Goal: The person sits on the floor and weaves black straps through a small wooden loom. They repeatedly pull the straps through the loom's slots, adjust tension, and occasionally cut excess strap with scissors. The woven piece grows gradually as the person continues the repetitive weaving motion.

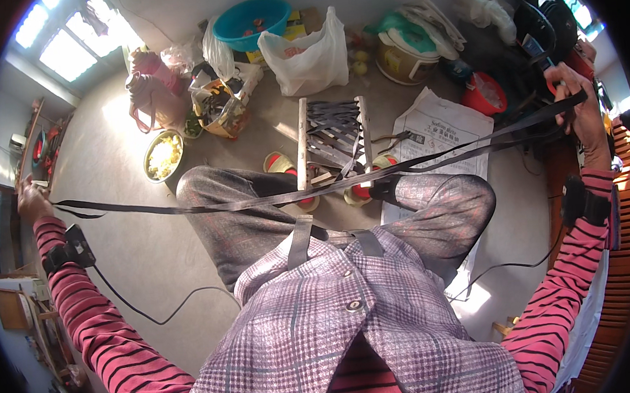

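Note:
A long black flat strap (257,205) stretches across my lap, pulled out wide between both arms. At the far left, my left hand (32,200) is closed on one end of it. My right hand (581,116), raised at the far right, grips the other part, where two lengths of strap run together. Between my feet stands a small wooden stool frame (301,143), with dark strips woven criss-cross between its rails. Pliers (393,139) with dark handles lie just right of the frame, on a printed paper sack (448,162).
Behind the frame are a white plastic bag (309,62), a blue basin (244,19) and a lidded pot (404,62). A bowl of yellow food (164,156) and a pink jug (154,94) stand left. A red bucket (485,95) is at right. Cables (164,320) hang from both wrist bands.

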Demonstrator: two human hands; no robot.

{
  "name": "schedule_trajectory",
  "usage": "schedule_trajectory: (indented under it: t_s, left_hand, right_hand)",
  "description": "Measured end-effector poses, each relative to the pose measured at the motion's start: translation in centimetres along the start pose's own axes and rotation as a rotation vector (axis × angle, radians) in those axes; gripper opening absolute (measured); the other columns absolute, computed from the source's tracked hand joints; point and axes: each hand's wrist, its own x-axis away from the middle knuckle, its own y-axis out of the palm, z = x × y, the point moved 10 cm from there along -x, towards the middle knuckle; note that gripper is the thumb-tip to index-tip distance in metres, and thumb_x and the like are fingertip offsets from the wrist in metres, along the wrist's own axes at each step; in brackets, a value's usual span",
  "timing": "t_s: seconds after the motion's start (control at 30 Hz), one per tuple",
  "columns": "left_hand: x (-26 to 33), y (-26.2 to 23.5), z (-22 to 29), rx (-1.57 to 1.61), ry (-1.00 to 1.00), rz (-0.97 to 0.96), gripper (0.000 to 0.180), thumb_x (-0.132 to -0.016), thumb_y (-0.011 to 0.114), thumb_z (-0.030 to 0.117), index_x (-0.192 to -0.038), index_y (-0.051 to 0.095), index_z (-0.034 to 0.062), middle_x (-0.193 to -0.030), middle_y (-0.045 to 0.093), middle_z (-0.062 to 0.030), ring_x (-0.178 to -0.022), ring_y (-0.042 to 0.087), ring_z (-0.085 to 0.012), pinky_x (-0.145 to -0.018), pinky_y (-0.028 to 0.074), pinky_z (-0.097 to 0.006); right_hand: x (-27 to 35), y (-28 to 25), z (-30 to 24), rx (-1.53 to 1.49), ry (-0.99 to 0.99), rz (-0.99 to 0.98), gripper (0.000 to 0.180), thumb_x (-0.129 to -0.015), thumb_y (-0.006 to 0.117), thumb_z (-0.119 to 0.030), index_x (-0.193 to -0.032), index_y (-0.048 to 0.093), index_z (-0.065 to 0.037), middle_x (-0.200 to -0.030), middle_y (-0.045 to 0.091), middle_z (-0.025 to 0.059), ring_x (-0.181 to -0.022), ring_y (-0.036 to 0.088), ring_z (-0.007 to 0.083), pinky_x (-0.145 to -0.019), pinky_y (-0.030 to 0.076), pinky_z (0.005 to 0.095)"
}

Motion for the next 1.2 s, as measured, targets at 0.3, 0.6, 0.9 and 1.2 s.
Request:
schedule_trajectory:
  t_s: [0.3,0.6,0.9,1.2]
  left_hand:
    - [27.2,28.0,7.3,0.099,0.173,-0.831,0.029,-0.096,0.051,0.021,-0.114,0.065,0.0035,-0.093,0.068,-0.0041,-0.054,0.040,-0.0007,-0.046,0.029,-0.016]
    - [59.7,39.2,12.4,0.526,-0.163,-1.521,0.026,-0.101,0.049,0.019,-0.099,0.070,0.0040,-0.072,0.059,0.0042,-0.053,0.038,-0.0008,-0.048,0.034,-0.020]
    - [71.8,34.5,10.5,0.558,-0.680,-2.296,0.036,-0.104,0.043,0.032,-0.089,0.059,0.0035,-0.082,0.071,-0.0133,-0.044,0.049,-0.0084,-0.043,0.039,-0.021]
    - [59.8,32.5,12.3,0.323,-0.023,-1.899,0.027,-0.104,0.044,0.026,-0.100,0.057,0.0027,-0.073,0.066,-0.0100,-0.049,0.052,-0.0093,-0.041,0.037,-0.019]
  right_hand:
    - [1.9,9.5,-21.4,-0.329,-0.418,-0.335,0.047,-0.105,0.038,-0.040,-0.112,0.057,0.003,-0.055,0.047,-0.0029,-0.040,0.047,0.0030,-0.035,0.035,0.0134]
    - [1.2,7.7,-24.8,-0.383,-0.611,-0.114,0.043,-0.103,0.043,-0.038,-0.105,0.059,0.002,-0.054,0.051,-0.0023,-0.040,0.051,0.0055,-0.035,0.038,0.0162]
    - [-0.2,4.9,-25.5,-0.413,-0.721,0.135,0.041,-0.102,0.048,-0.037,-0.097,0.061,0.002,-0.053,0.054,-0.0015,-0.039,0.054,0.0083,-0.035,0.041,0.0191]
    - [-1.2,10.0,-22.4,-0.251,-0.548,-0.061,0.044,-0.100,0.051,-0.039,-0.092,0.062,0.002,-0.053,0.057,0.0014,-0.042,0.057,0.0084,-0.039,0.047,0.0201]
